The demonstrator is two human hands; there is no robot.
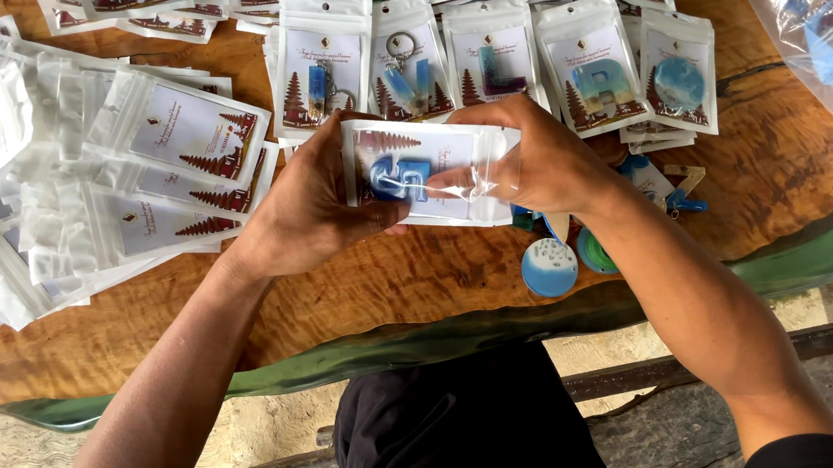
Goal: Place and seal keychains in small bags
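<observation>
Both hands hold one small clear-fronted white plastic pouch (428,171) above the wooden table (361,289); inside it sits a blue letter-shaped resin charm (400,177) on a white card printed with a dark red tiered tower. The left hand (306,206) is closed on the pouch's left edge, the right hand (542,158) pinches its right side. Behind the hands, a row of five filled pouches (497,66) shows blue and teal charms. To the left lies a heap of empty white pouches (81,183), too overlapped to count. Two round blue-and-white resin discs (550,267) lie under the right wrist
</observation>
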